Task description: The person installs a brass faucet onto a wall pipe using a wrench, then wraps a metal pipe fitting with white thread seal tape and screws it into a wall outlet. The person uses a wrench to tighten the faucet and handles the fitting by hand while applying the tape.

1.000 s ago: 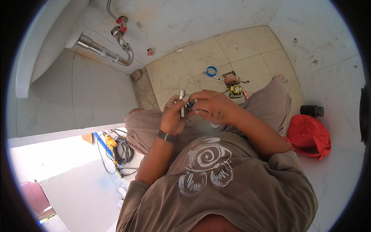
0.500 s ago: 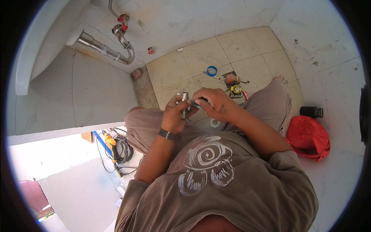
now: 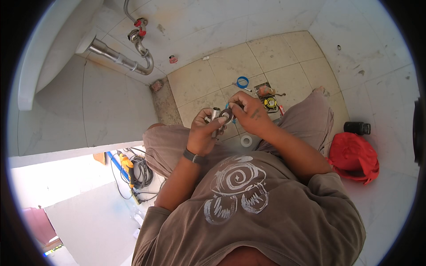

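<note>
My left hand [image 3: 203,135], a dark watch on its wrist, is closed around a shiny chrome pipe fitting [image 3: 216,113] that stands upright from the fingers. A round ring-shaped piece [image 3: 226,116], dark with a pale middle, sits against the fitting at my left thumb. Just right of it, my right hand [image 3: 249,114] is closed in a pinch at the ring's edge. Bits of something thin and blue [image 3: 227,106] show by the right fingertips; what exactly they grip is partly hidden. Both hands are above my lap, close together.
A white tape roll [image 3: 246,141] lies between my legs. On the tiled floor are a blue ring [image 3: 242,82] and a yellow tape measure [image 3: 270,104]. A red bag [image 3: 354,157] and a black cylinder [image 3: 357,128] are at right; a drain pipe [image 3: 116,55] and yellow power tool [image 3: 127,165] at left.
The ring-shaped piece has come into view between my hands. My right hand has shifted slightly up and right, away from the left, and the fitting has tilted a little.
</note>
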Motion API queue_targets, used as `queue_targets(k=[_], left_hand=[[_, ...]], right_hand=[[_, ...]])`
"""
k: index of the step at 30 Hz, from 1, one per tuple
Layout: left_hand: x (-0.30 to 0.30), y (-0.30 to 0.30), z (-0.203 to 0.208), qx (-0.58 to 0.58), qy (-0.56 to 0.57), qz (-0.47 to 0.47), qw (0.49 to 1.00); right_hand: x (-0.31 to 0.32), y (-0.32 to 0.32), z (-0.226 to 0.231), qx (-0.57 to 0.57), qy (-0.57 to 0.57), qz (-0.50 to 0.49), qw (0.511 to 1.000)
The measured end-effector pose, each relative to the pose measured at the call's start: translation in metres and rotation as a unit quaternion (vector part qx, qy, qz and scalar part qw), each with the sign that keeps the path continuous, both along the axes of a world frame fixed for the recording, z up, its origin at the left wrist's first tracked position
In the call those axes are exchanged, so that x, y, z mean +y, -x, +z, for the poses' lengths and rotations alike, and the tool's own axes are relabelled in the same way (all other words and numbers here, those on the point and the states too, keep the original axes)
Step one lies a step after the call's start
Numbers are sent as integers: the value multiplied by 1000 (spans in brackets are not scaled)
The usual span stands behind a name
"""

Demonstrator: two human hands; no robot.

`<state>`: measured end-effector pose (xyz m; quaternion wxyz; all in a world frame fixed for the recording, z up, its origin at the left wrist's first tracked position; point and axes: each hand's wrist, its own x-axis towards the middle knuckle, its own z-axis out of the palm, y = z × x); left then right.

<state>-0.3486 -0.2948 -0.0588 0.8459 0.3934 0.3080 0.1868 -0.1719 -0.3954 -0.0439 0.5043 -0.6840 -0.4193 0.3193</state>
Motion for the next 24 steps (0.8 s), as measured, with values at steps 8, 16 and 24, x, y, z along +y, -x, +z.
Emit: queue_targets(k=[8,16,24], left_hand=[[5,2,-5,0,8,164,986],[12,21,11,-12,-1,98,995],[26,42,22,21,-17,189,982]], right_hand=[[3,-15,-3,130,-34,-80,988],[0,-33,8,-72,-33,-34,996],[16,-36,-3,-146,-52,-27,988]])
